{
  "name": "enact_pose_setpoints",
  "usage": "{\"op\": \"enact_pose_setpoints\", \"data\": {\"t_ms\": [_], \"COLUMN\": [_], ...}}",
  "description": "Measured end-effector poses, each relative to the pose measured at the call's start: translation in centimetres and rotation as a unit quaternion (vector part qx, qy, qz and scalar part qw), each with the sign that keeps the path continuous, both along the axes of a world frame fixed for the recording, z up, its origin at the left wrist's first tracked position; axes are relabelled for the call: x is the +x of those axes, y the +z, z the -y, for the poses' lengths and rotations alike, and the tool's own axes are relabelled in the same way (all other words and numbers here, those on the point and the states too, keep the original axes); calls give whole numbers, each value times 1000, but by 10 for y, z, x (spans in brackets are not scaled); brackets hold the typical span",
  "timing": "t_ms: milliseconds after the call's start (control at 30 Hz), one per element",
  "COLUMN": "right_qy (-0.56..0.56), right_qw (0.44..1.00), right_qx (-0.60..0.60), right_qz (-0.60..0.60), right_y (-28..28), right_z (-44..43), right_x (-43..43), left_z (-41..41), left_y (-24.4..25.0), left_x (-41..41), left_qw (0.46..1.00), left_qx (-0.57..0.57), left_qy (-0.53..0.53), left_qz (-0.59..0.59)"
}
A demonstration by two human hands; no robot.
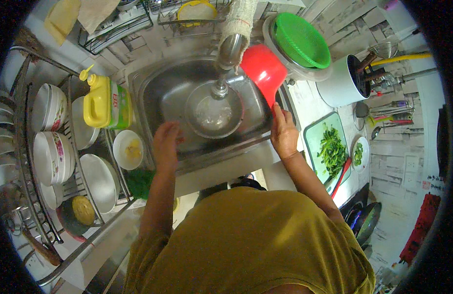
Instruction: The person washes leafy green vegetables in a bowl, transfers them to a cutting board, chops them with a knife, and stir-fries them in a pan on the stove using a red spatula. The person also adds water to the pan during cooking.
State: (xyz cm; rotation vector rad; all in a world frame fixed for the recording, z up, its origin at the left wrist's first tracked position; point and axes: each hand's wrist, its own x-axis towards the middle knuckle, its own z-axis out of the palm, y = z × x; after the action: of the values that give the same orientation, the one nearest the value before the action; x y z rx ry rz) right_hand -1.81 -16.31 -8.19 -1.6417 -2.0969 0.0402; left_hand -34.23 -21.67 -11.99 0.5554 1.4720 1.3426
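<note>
In my right hand [285, 134] is the handle of a red plastic ladle or scoop [265, 68], raised over the right side of the stainless steel sink [164, 88]. My left hand [166, 141] hovers, slightly blurred, by the sink's left front edge; nothing shows in it. On the sink floor sits a round basin [197, 130], apparently metal, with clear liquid in it. Directly above the basin is the metal faucet [221, 90], its upper pipe wrapped in a pale cloth [238, 18]. Whether water is running cannot be made out.
At left, a metal dish rack [74, 141] holds several bowls beside a yellow detergent jug [101, 104] and a small white bowl [128, 147]. Right of the sink are green baskets [301, 38], a white utensil holder [336, 84], and a cutting board [314, 136] with chopped greens [331, 150] and a red-handled knife [342, 176].
</note>
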Motion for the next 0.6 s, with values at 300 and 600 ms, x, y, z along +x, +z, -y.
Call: {"op": "enact_pose_setpoints", "data": {"t_ms": [300,600], "right_qy": [3,-41], "right_qw": [996,683], "right_qx": [-69,-509], "right_qz": [-50,-522], "right_y": [-1,-40], "right_z": [19,25], "right_x": [-15,-37], "left_z": [18,44], "left_y": [-4,-1], "left_x": [-5,-17], "left_qw": [999,997], "left_qx": [4,4], "left_qy": [25,54], "left_qz": [21,47]}}
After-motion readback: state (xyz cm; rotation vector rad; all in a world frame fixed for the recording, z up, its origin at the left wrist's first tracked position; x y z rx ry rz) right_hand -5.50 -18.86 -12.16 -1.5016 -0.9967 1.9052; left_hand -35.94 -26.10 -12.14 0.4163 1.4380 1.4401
